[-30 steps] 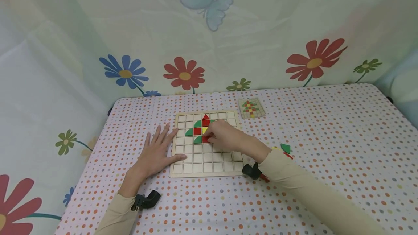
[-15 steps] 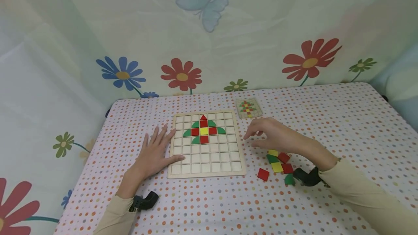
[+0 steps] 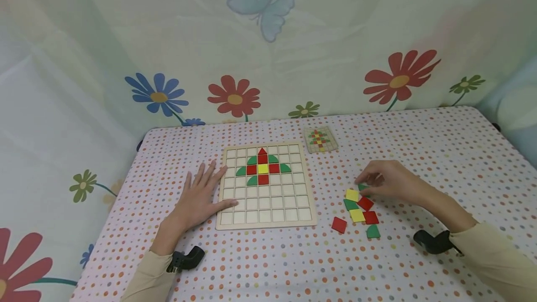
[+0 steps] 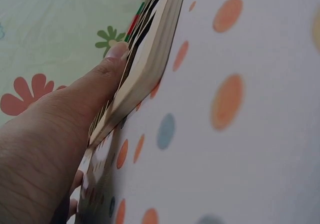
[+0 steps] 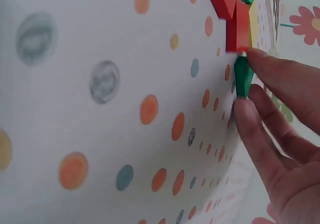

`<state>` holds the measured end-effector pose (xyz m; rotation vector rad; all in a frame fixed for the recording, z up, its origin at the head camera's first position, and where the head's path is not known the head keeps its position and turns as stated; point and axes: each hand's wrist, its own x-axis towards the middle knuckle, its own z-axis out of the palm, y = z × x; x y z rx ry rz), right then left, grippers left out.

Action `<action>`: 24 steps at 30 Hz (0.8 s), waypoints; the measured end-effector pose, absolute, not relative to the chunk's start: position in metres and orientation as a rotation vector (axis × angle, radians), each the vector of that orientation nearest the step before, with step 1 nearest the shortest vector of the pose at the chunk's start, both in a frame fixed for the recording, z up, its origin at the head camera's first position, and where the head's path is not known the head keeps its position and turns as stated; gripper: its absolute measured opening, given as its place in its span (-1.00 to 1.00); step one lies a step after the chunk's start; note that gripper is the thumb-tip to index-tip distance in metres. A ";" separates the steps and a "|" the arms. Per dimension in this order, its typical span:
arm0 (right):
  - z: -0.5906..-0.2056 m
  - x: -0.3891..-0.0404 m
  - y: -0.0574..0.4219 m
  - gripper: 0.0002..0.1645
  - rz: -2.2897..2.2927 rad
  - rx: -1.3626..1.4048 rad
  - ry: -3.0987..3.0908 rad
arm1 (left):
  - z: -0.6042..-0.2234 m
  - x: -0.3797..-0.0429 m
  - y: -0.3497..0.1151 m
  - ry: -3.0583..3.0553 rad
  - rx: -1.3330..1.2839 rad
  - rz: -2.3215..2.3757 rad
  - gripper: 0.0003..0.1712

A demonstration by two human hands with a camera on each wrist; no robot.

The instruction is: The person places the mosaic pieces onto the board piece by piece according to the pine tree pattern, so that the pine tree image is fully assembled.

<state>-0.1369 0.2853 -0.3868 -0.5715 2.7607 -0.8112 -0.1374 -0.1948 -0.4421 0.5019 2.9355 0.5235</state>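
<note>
A wooden grid board [image 3: 268, 227] lies on the table with red, green and yellow tiles set into its upper cells. My left hand [image 3: 200, 202] is spread flat at the board's left side, its thumb [image 4: 102, 74] lying over the frame. Right of the board, my right hand [image 3: 392, 181] pinches a green tile [image 5: 243, 78] between thumb and fingertips; the hand partly covers that tile in the head view. Just below those fingers lie loose tiles: a yellow square [image 3: 352, 195], a red square [image 3: 366, 203] and several others.
A small pattern card [image 3: 320, 139] showing a tree of coloured shapes lies beyond the board's upper right corner. One red square [image 3: 339, 224] sits apart, between board and loose tiles. A flowered curtain [image 3: 335, 59] rises behind the dotted table [image 3: 260, 269].
My right hand has left the board's middle, uncovering the tiles there, and moved right to the loose tiles, where it now pinches a green one. The left hand stays put.
</note>
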 end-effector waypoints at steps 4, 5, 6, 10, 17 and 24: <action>-0.388 -0.135 0.287 -0.70 -0.839 -0.511 2.736 | -0.442 -0.138 -0.194 2.943 0.506 0.502 0.19; -0.388 -0.135 0.287 -0.70 -0.839 -0.503 2.732 | -0.442 -0.138 -0.194 2.944 0.504 0.495 0.18; -0.387 -0.136 0.286 -0.70 -0.836 -0.497 2.729 | -0.442 -0.138 -0.194 2.945 0.504 0.494 0.18; -0.385 -0.138 0.283 -0.71 -0.809 -0.481 2.724 | -0.443 -0.138 -0.194 2.944 0.499 0.499 0.18; -0.385 -0.137 0.282 -0.76 -0.806 -0.410 2.729 | -0.444 -0.138 -0.194 2.938 0.496 0.502 0.17; -0.380 -0.136 0.271 -0.76 -0.887 -0.384 2.788 | -0.440 -0.138 -0.193 2.931 0.492 0.509 0.18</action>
